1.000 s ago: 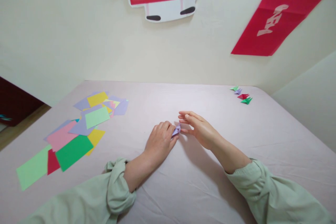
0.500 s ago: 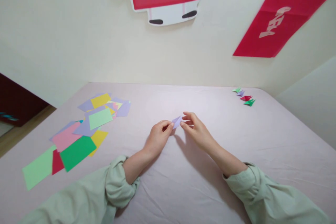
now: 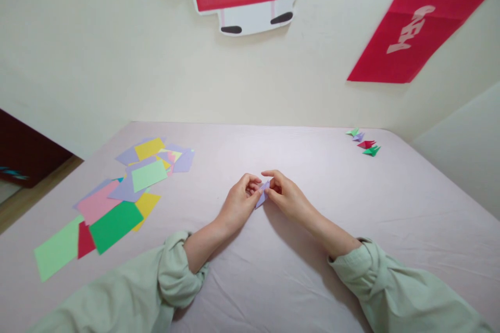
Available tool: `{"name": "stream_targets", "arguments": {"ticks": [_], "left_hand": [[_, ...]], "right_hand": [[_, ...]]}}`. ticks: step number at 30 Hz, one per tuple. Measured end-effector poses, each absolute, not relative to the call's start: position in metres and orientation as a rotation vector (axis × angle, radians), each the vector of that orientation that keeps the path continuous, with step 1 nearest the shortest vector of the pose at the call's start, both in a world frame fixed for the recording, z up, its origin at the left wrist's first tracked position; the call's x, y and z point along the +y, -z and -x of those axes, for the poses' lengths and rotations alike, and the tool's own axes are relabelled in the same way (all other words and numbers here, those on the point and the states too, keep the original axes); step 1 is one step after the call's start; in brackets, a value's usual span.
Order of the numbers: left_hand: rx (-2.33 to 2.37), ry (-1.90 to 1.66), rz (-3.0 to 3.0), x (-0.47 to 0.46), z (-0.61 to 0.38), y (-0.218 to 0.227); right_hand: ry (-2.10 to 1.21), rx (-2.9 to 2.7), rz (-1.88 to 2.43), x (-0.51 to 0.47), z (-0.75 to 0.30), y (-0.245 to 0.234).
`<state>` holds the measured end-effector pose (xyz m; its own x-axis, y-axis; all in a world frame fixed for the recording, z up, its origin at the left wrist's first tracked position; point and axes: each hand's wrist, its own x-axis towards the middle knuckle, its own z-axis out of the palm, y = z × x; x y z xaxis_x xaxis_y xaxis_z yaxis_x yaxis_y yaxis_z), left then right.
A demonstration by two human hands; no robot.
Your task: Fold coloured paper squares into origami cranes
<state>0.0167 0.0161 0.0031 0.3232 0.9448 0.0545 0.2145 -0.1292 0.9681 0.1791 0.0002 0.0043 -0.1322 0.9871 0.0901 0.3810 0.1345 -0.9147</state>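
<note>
A small folded piece of purple paper [image 3: 262,196] is held up between my two hands, above the middle of the table. My left hand [image 3: 241,199] pinches its left side between thumb and fingers. On the other side, my right hand [image 3: 288,195] grips the paper's upper right edge with the thumb and bent fingers, the index finger arched above. The fingers hide part of the folds.
Loose sheets of coloured paper, among them a green sheet [image 3: 116,226] and a pink sheet [image 3: 100,203], overlap at the left. Several small folded paper figures, one of them red [image 3: 366,144], stand in a row at the table's far right. A wall [image 3: 250,83] rises behind the table [image 3: 297,291].
The purple paper has been turned, its point now aiming down toward me. My right hand has closed in on it from the right, and my left fingers have shifted their hold.
</note>
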Motion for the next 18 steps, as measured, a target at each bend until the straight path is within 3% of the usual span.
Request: {"name": "stream_targets", "arguments": {"ticks": [18], "left_hand": [[1.134, -0.681, -2.421, 0.009, -0.015, -0.006]], "right_hand": [[-0.888, -1.660, 1.469, 0.001, -0.181, -0.002]]}}
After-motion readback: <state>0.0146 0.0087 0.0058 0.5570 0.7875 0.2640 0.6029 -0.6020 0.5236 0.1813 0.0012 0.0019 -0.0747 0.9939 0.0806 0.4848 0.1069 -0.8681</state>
